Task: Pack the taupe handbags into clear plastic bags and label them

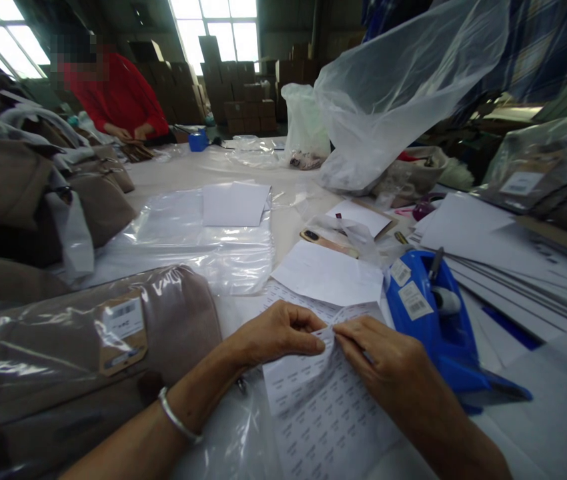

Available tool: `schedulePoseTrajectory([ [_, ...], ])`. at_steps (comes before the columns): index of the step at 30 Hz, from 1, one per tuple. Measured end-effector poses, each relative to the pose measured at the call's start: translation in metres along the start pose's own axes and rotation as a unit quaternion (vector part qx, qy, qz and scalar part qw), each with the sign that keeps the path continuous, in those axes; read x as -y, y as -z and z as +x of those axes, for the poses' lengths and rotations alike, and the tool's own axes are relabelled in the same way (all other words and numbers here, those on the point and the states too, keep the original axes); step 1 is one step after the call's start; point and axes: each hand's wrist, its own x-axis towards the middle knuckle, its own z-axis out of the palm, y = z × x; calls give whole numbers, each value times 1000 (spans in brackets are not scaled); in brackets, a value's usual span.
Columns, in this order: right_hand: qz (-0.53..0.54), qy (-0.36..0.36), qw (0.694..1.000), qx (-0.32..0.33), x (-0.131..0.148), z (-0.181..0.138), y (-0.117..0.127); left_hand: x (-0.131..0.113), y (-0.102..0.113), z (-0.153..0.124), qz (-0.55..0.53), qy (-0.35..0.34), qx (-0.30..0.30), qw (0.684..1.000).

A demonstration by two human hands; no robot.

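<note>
Between my hands is a white sheet of printed labels (308, 413), creased where my fingers meet. My left hand (281, 333) pinches it from the left, thumb and forefinger closed on the paper. From the right, my right hand (378, 347) grips the same sheet with fingertips pressed together, close to the left ones. Whether a single label is lifted between the fingertips is too small to tell. A blank white paper (331, 272) lies just beyond the hands, over part of a printed sheet. To the left rests a taupe handbag (173, 320) in clear plastic with a brown tag (123, 333).
A blue tape dispenser (453, 340) stands right of my hands. Clear plastic bags (203, 247) lie ahead, with a phone (328, 242) nearer the middle. More handbags (8, 193) pile up at left. A person in red (118, 93) works across the table; cartons (233, 87) stand behind.
</note>
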Motion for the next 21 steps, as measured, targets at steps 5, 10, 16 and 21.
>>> schedulePoseTrajectory([
  [5,-18,23,1000,5,0,0,1,3,1,0,2,0,0,1000],
  [10,-29,37,999,12,-1,0,2,4,0,0,18,-5,-10,1000],
  [16,-38,41,998,34,-2,-2,1,6,0,1,40,-8,-9,999],
  [21,-36,20,999,13,0,-2,-3,7,0,2,54,-14,-11,998],
])
